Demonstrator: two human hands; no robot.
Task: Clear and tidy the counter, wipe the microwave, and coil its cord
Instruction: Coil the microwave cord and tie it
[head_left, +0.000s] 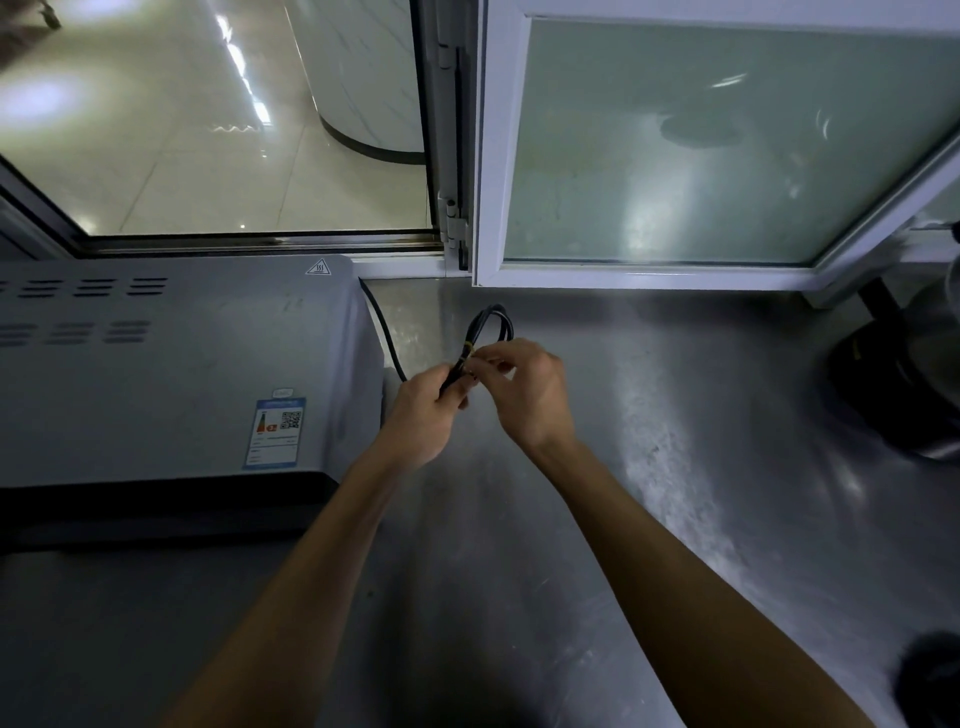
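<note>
On the steel counter (675, 467), below the open window (675, 145):

Microwave (171, 364): grey, at left, set against the sill; its lead leaves the rear corner.

Cord (491, 325): black, folded into a short bundle and raised off the counter beside the microwave, likely for binding.

Left hand (421, 415): fingers curled round the bundle's lower end, steadying it.

Right hand (524, 389): fingertips pinching at the yellow tie (469, 347), apparently twisting it; the pinch itself is partly hidden.

An open white-framed window (488, 156) is seen behind; a dark appliance (893, 384) is set at right
</note>
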